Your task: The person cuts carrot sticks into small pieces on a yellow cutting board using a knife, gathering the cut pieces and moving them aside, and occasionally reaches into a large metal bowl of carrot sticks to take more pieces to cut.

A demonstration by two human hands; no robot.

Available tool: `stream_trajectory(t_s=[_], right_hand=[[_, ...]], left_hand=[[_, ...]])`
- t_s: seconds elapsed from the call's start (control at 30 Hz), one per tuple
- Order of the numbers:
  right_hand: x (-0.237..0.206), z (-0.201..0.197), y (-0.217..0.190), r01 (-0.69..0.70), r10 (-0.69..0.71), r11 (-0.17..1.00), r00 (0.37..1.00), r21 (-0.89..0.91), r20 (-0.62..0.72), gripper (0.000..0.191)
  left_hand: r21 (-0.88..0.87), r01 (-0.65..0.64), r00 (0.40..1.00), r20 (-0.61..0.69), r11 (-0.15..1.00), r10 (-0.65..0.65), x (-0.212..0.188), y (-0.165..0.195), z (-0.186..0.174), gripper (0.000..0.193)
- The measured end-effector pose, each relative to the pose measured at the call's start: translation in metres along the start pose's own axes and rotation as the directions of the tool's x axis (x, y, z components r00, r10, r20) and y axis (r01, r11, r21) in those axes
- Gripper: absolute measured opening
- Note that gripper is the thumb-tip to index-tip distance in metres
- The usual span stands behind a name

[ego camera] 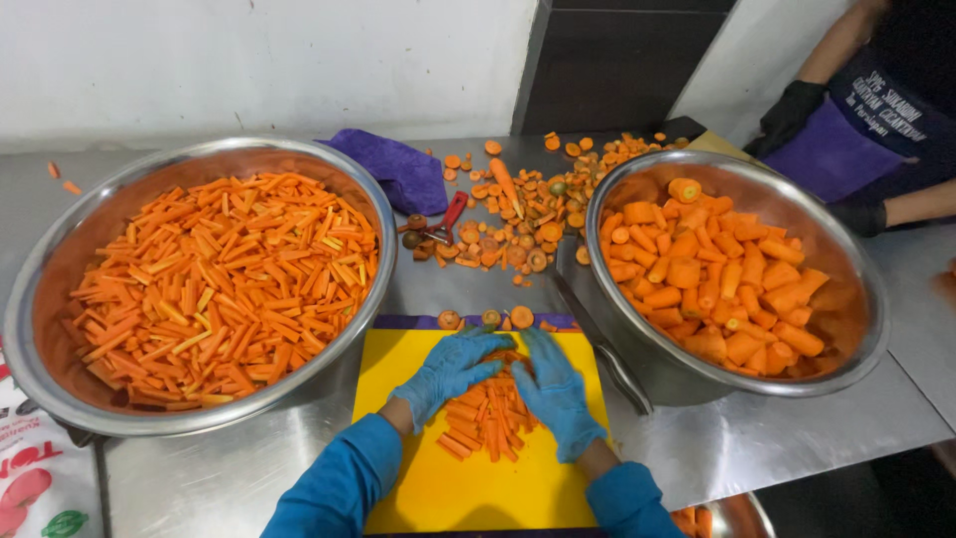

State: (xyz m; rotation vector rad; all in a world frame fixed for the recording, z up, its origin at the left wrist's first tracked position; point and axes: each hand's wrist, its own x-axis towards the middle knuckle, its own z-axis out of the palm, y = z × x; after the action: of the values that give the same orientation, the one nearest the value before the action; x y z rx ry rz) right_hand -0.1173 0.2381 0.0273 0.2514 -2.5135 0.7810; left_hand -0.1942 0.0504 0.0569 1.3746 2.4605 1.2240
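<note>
Here, nearest you, your left hand (448, 367) and right hand (556, 394) lay cupped round one heap of carrot sticks (488, 416) at the middle of the yellow cutting board (468, 488); both hands were spread flat against its flanks, fingers meeting over the far end, pinching nothing. The sticks ran mostly lengthwise away from you, so the heap sat between your palms, neither hand nearer. Three carrot ends (485, 318) lined the board's far edge. Along the board's right edge lay one knife (597, 344). Two steel bowls flanked you: the left bowl (60, 259) full of sticks, the right bowl (846, 249) holding chunks. Beyond, toward the counter's back edge, sat one red peeler (446, 219) and one purple cloth (393, 164).
</note>
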Motion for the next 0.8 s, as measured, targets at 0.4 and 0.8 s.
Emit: stream_trajectory(t_s=[0.4, 0.8], right_hand=[[-0.079, 0.059, -0.044, -0.174, 0.18, 0.984, 0.97, 0.049, -0.162, 0.036], [-0.056, 0.079, -0.062, -0.355, 0.621, 0.292, 0.777, 0.888, 0.106, 0.036]], left_hand=[[0.062, 0.44, 0.745, -0.582, 0.896, -0.326, -0.069, 0.037, 0.09, 0.04], [-0.986, -0.159, 0.552, -0.046, -0.051, -0.833, -0.043, 0.031, 0.09, 0.032]])
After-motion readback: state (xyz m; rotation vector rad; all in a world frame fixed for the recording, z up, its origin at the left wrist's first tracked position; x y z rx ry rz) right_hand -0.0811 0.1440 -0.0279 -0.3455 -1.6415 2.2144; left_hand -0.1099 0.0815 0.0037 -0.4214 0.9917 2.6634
